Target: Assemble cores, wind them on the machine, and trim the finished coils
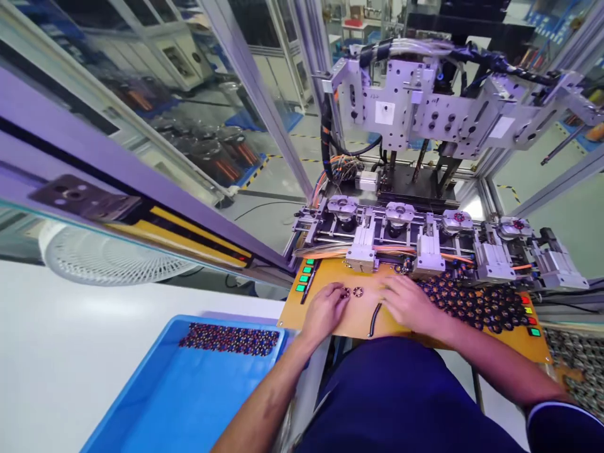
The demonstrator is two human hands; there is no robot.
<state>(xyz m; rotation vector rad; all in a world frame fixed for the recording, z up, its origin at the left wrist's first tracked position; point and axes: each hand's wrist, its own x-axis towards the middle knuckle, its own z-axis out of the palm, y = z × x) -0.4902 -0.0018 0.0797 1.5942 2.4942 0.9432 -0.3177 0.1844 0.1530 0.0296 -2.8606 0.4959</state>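
Pinching a dark ring [346,293], left grip [325,308] just left of a second ring [355,292].

You're in a dk navy top [410,396], prob. a T-shirt, this side of the yellow board [353,319]; short R sleeve [564,429], near its right corner, w/ pale trim [561,404].
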